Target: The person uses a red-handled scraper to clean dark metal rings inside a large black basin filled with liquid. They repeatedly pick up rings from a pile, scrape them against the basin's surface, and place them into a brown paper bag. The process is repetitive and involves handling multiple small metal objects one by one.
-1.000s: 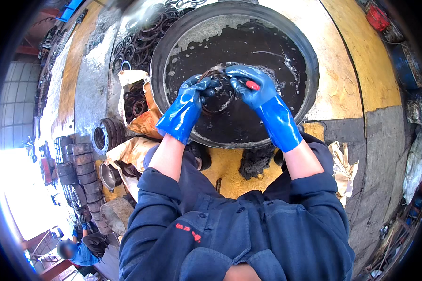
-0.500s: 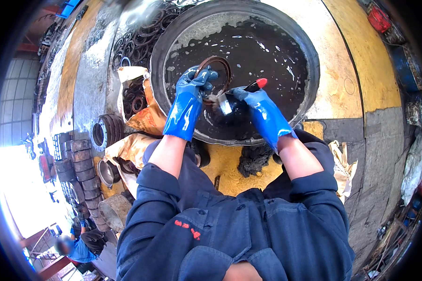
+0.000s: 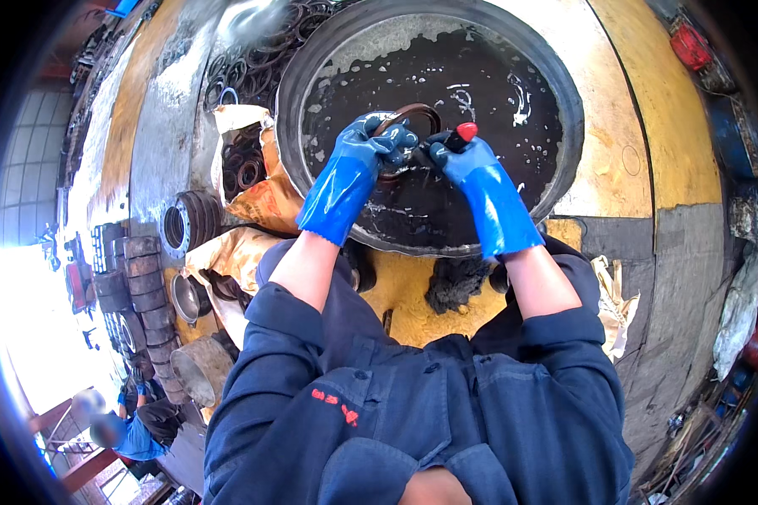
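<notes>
Slightly rightward of its earlier spot, the brown ring [image 3: 419, 109] sits at upper centre, held in the curled left hand [image 3: 369, 147]; the right hand [image 3: 470, 162] closes round a red-tipped handle [image 3: 466, 131], both over a dark-liquid basin [image 3: 569, 101].

Glare burns the far left white, highlights streak the blue gloves [image 3: 339, 192], and edges curve into black.
</notes>
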Motion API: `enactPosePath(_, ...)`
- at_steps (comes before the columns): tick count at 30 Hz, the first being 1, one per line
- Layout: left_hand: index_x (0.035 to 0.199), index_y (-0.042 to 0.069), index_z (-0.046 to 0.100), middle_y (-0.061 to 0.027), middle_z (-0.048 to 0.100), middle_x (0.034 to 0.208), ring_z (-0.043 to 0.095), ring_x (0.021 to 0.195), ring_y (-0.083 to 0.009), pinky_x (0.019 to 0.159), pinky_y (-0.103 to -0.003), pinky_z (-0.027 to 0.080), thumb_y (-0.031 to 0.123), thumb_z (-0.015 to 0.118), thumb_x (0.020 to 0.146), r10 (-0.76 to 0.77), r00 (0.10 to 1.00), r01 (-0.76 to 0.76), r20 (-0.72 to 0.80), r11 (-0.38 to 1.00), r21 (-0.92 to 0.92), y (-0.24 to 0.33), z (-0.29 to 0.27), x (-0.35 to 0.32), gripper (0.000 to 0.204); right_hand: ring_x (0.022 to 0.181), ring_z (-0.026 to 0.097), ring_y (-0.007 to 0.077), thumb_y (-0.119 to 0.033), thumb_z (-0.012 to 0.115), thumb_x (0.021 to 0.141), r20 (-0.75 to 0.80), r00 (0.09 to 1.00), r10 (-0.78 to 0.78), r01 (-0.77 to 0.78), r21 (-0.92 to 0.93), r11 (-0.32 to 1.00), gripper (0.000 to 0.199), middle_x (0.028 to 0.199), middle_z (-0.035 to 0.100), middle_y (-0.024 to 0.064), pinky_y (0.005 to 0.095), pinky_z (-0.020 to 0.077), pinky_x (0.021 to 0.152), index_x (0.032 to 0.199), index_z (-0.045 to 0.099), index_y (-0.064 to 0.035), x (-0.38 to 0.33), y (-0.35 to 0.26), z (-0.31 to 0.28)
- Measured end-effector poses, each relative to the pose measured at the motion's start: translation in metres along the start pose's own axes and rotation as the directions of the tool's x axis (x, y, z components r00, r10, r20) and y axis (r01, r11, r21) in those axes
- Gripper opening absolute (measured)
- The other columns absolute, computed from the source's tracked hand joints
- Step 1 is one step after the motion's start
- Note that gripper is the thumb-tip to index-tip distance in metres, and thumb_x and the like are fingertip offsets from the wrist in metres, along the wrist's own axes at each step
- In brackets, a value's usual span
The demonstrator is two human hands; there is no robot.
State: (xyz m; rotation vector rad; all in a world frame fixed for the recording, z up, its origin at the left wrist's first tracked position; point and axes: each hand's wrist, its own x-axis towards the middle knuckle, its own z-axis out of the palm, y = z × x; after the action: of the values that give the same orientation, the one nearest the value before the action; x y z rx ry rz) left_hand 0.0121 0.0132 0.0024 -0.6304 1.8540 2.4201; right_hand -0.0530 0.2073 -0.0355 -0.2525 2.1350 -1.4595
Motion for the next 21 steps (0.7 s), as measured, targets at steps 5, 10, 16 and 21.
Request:
enactPosePath(5, 0.119, -0.002, 0.065, -0.0135, 0.075, 0.096, 0.069, 0.078, -0.0161, 0.066, -0.024, 0.053, 0.008, 0.068, 0.096, 0.039, 0.999, -0.039, 0.019, 0.999, 0.028, -0.005, -0.003, -0.001, 0.025, 0.093, 0.073, 0.0197, -0.015, 0.068, 0.090, 0.129, 0.978, 0.162, -0.190, 0.253, 0.949, 0.021, 0.100, 0.076, 0.0091, 0.0328, 0.0564, 0.084, 0.110, 0.076, -0.0109, -0.003, 0.004, 0.005)
enactPosePath(10, 0.117, -0.002, 0.066, -0.0128, 0.075, 0.096, 0.069, 0.077, -0.0153, 0.066, -0.024, 0.054, 0.009, 0.069, 0.096, 0.022, 1.000, -0.023, 0.020, 0.996, 0.081, 0.001, -0.005, -0.003, 0.024, 0.093, 0.073, 0.0210, -0.015, 0.070, 0.089, 0.085, 0.996, 0.031, -0.059, 0.352, 0.934, 0.021, 0.101, 0.076, 0.0085, 0.0327, 0.0569, 0.083, 0.109, 0.076, -0.0115, -0.008, -0.016, -0.002)
enactPosePath(16, 0.115, 0.001, 0.068, -0.0123, 0.076, 0.096, 0.064, 0.069, -0.0122, 0.061, -0.024, 0.050, 0.012, 0.070, 0.096, -0.011, 1.000, 0.011, -0.017, 1.000, -0.003, -0.004, -0.006, 0.001, 0.022, 0.093, 0.073, 0.0270, -0.018, 0.076, 0.086, -0.245, 0.803, -0.543, 0.442, -0.366, 0.819, 0.024, 0.105, 0.075, 0.0072, 0.0347, 0.0577, 0.082, 0.109, 0.076, -0.0152, -0.021, -0.023, -0.003)
enactPosePath(21, 0.118, 0.001, 0.067, -0.0119, 0.075, 0.095, 0.065, 0.069, -0.0132, 0.062, -0.024, 0.053, 0.011, 0.069, 0.096, -0.005, 1.000, 0.005, 0.001, 1.000, -0.004, -0.001, -0.003, 0.002, 0.024, 0.093, 0.071, 0.0160, -0.018, 0.072, 0.091, 0.055, 0.998, -0.016, 0.009, 0.122, 0.993, 0.022, 0.098, 0.076, 0.0083, 0.0322, 0.0553, 0.085, 0.111, 0.075, -0.0073, -0.002, 0.001, -0.004)
